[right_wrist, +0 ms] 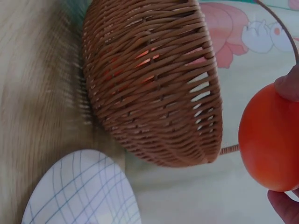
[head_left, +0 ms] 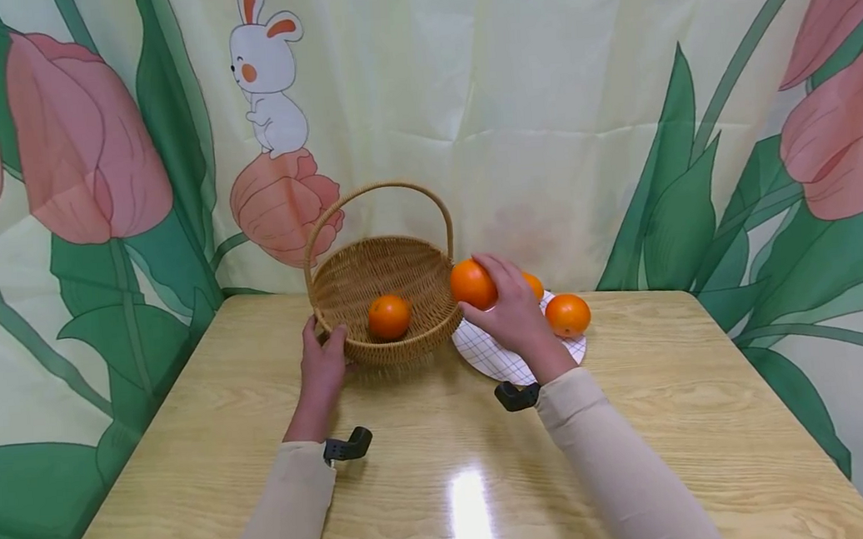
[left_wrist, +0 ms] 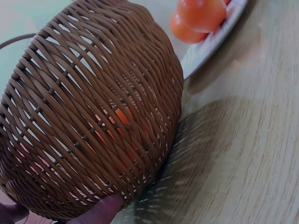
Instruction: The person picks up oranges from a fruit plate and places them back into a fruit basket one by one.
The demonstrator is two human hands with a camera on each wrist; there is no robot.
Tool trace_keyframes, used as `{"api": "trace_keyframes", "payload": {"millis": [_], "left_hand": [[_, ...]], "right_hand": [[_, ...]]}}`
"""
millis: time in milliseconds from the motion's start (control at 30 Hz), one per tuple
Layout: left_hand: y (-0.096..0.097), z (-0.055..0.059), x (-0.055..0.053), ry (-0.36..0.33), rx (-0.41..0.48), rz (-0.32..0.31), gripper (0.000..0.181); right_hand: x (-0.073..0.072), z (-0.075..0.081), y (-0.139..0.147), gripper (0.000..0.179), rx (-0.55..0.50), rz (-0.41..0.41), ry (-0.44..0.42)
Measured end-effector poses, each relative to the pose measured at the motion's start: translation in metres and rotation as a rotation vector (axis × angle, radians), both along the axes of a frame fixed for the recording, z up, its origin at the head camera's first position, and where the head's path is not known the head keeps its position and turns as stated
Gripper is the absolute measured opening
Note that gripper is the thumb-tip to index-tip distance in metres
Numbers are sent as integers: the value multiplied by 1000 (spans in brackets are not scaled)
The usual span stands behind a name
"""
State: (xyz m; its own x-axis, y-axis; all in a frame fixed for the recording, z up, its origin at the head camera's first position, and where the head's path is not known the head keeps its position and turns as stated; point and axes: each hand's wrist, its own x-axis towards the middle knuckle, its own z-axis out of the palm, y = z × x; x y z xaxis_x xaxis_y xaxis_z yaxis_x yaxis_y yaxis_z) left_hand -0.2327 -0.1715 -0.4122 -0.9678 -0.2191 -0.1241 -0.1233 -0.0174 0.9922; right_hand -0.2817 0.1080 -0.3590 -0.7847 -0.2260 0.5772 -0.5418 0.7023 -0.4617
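Observation:
A wicker basket (head_left: 396,353) with a tall arched handle stands left of the plate, its mouth tipped toward me. One orange (head_left: 389,317) lies inside it, and the left wrist view shows bits of its colour through the weave (left_wrist: 93,88). My left hand (head_left: 323,369) grips the basket's left front side, thumb at the rim. By the basket's right rim, my right hand (head_left: 513,314) holds another orange (head_left: 470,285) between thumb and fingers. The right wrist view has this held orange (right_wrist: 267,140) above the rim level, beside the basket wall (right_wrist: 154,98).
A white plate with a blue grid pattern (head_left: 486,353) lies right of the basket, partly under my right hand. On it sit an orange (head_left: 568,316) and another orange (head_left: 534,286) half hidden by the hand. A printed curtain (head_left: 545,170) hangs behind the wooden table (head_left: 415,471).

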Motion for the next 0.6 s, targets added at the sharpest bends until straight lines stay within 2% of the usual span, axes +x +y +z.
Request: {"api": "trace_keyframes", "payload": {"millis": [200, 433, 600], "left_hand": [[-1, -17, -10, 16, 0, 25, 70], [-1, -14, -11, 35, 4, 39, 73], [0, -16, -9, 14, -22, 39, 73]], "right_hand": [[-3, 4, -12, 68, 3, 27, 28], [-8, 5, -26, 68, -8, 78, 23], [-5, -3, -32, 69, -15, 75, -35]]}}
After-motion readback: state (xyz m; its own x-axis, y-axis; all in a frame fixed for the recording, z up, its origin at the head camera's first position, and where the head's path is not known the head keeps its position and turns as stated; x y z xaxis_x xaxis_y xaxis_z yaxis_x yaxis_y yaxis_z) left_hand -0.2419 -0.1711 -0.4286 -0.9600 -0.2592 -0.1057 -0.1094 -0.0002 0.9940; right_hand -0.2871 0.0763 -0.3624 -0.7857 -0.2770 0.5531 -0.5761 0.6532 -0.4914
